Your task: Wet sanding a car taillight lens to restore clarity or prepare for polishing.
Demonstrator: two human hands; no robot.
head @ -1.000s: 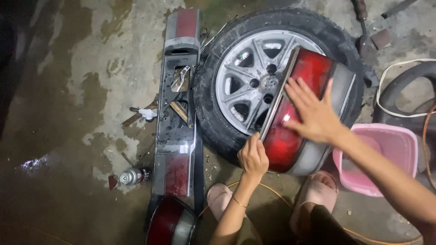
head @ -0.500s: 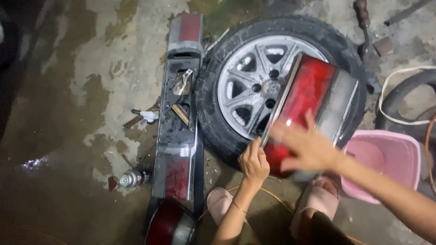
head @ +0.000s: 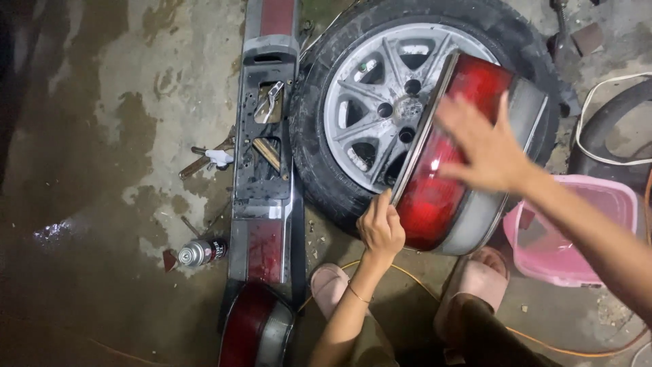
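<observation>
In the head view, a red tail-light unit [head: 445, 170] with a grey surround is seen resting tilted on a car wheel [head: 380, 109] that lies flat on the wet concrete floor [head: 102, 136]. The unit covers the right part of the silver rim and reaches the tyre's near edge. The left hand [head: 382, 230] is placed at the unit's lower left corner, its fingers curled narrowly against the chrome edge. The right hand [head: 485, 146] is laid over the red lens, fingers spread wide and blurred; nothing is gripped by it. Just left of the wheel a long rear light panel [head: 263, 163] is stretched along the floor, with another red lamp [head: 255, 329] at its near end. A spray can [head: 198, 253] lies left of the panel. A pink basin [head: 577, 238] is seen beside the wheel's right side, and two pink slippers [head: 475, 282] near the bottom edge
</observation>
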